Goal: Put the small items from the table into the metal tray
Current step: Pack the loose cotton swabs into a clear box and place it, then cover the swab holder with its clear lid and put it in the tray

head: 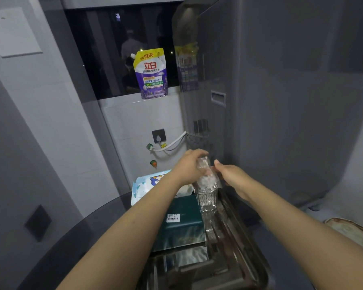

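A metal tray [242,268] lies on the dark round table [105,225] in front of me. Inside it rests a dark green box [182,225] with a white barcode label. A clear plastic bottle [206,185] stands at the tray's far end, tilted slightly. My left hand [188,166] is wrapped around its upper part. My right hand [231,174] touches the bottle's right side, thumb up and fingers partly hidden behind it. A white and blue packet [147,185] lies on the table beyond the box, partly under my left forearm.
A purple and yellow detergent pouch [151,74] leans on the window ledge. A grey cabinet [281,101] rises right behind the tray. A wall socket with a white cable [170,144] sits on the tiled wall. A round light-coloured plate [352,233] shows at the right edge.
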Tool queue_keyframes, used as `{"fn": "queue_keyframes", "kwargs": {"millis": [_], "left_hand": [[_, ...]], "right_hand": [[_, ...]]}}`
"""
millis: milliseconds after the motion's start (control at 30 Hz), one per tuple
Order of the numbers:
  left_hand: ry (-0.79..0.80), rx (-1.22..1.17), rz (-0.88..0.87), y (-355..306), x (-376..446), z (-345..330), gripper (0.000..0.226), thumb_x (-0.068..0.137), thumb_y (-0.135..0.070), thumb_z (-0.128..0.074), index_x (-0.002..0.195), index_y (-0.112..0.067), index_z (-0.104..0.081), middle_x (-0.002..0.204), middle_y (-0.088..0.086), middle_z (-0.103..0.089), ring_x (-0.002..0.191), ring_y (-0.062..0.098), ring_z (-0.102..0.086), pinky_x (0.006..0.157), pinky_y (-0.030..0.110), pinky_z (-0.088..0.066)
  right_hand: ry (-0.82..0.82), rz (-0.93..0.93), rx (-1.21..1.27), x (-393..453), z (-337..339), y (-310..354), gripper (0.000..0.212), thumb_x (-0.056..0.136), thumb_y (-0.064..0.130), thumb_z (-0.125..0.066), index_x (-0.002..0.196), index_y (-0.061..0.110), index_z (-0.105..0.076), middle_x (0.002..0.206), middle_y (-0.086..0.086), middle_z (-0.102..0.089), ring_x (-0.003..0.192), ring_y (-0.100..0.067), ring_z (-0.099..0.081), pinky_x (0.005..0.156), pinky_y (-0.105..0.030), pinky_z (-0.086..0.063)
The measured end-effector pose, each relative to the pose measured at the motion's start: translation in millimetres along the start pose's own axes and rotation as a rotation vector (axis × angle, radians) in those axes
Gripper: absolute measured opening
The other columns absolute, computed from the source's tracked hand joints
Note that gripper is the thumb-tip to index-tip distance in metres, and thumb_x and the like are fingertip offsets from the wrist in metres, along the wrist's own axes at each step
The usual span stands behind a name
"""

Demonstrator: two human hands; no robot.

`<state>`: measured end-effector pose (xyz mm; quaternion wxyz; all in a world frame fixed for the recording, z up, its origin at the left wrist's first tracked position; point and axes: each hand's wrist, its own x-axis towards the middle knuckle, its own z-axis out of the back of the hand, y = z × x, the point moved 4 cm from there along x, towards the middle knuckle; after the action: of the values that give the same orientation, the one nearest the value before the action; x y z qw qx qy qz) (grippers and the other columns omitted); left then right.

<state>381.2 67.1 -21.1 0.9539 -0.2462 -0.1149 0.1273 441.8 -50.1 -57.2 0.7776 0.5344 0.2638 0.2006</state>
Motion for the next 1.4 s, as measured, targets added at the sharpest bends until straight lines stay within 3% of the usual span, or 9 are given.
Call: {"fn": "queue_keyframes", "kwargs": {"millis": [200,267,433,700,900,1067,1167,1300,1400], "left_hand": [[0.209,0.051,0.081,21.4,-4.3,-26.0,0.068,0.099,-0.039,-0.037,0.151,-0.018,0.001,0.160,0.000,0.005,0.148,0.018,-0.001,0.121,0.038,-0.002],[0.231,0.136,0.075,24.9,-4.2,-28.2,0.062,0.100,-0.040,-0.029,0.151,-0.022,0.002,0.160,-0.004,0.008,0.148,0.015,0.002,0.119,0.041,0.004],[0.251,0.221,0.084,31.0,-6.4,-23.3,0.058,0.100,-0.043,-0.025,0.151,-0.030,-0.001,0.161,-0.007,0.004,0.148,0.014,0.000,0.117,0.046,0.007],[0.091,0.033,0.079,20.7,-31.7,-9.4,0.057,0.098,-0.047,-0.028,0.150,-0.034,-0.008,0.160,-0.008,0.008,0.148,0.019,-0.005,0.119,0.050,-0.002],[0.038,-0.061,0.089,-6.8,-68.8,12.5,0.055,0.099,-0.046,-0.029,0.150,-0.033,-0.014,0.161,-0.007,-0.001,0.144,0.016,-0.023,0.120,0.043,-0.010],[-0.054,-0.212,0.072,-32.4,-123.9,30.2,0.052,0.098,-0.045,-0.031,0.147,-0.028,-0.027,0.159,-0.004,-0.015,0.147,0.014,-0.014,0.116,0.031,-0.012],[-0.090,-0.232,0.075,-42.5,-163.7,38.8,0.048,0.099,-0.041,-0.032,0.144,-0.024,-0.035,0.155,-0.003,-0.028,0.144,0.012,-0.023,0.113,0.026,-0.016],[-0.127,-0.302,0.040,-57.2,-214.7,48.7,0.034,0.101,-0.031,-0.033,0.126,-0.022,-0.054,0.114,-0.017,-0.055,0.104,-0.004,-0.046,0.085,0.000,-0.029],[-0.146,-0.320,0.046,-58.3,-246.0,48.4,0.034,0.101,-0.030,-0.033,0.117,-0.016,-0.060,0.098,-0.016,-0.055,0.090,-0.003,-0.049,0.076,0.005,-0.036]], "right_hand": [[0.010,0.083,-0.037,2.0,-3.1,-5.9,0.040,0.094,0.031,-0.050,0.130,0.014,-0.055,0.129,-0.003,-0.059,0.114,-0.016,-0.054,0.095,-0.026,-0.037],[0.011,0.083,-0.022,2.4,-6.1,-10.0,0.037,0.094,0.029,-0.052,0.128,0.015,-0.057,0.113,0.000,-0.063,0.095,-0.011,-0.056,0.087,-0.024,-0.040],[0.013,0.070,-0.015,-0.7,-10.5,-8.0,0.035,0.093,0.030,-0.053,0.127,0.019,-0.056,0.120,0.002,-0.060,0.096,-0.009,-0.054,0.068,-0.017,-0.041],[-0.059,0.116,-0.030,-26.3,-1.8,5.5,0.038,0.096,0.030,-0.047,0.132,0.019,-0.052,0.137,0.001,-0.053,0.124,-0.016,-0.048,0.091,-0.022,-0.033],[-0.082,0.205,-0.092,-65.7,1.3,20.5,0.035,0.096,0.029,-0.046,0.127,0.017,-0.057,0.132,0.000,-0.057,0.119,-0.015,-0.052,0.091,-0.021,-0.034],[-0.058,0.291,-0.108,-119.1,-7.0,35.1,0.033,0.095,0.029,-0.048,0.123,0.016,-0.061,0.126,0.001,-0.062,0.107,-0.010,-0.054,0.088,-0.022,-0.035],[-0.031,0.351,-0.126,-152.5,-15.0,39.9,0.030,0.094,0.027,-0.050,0.118,0.016,-0.065,0.122,0.002,-0.064,0.103,-0.007,-0.054,0.086,-0.021,-0.035],[0.029,0.399,-0.175,-187.5,-32.9,36.3,0.027,0.093,0.023,-0.052,0.114,0.014,-0.067,0.117,0.001,-0.067,0.105,-0.009,-0.057,0.086,-0.021,-0.037],[0.077,0.425,-0.188,-207.9,-46.2,30.0,0.025,0.092,0.021,-0.053,0.111,0.015,-0.069,0.113,0.002,-0.068,0.107,-0.010,-0.059,0.089,-0.021,-0.040]]}}
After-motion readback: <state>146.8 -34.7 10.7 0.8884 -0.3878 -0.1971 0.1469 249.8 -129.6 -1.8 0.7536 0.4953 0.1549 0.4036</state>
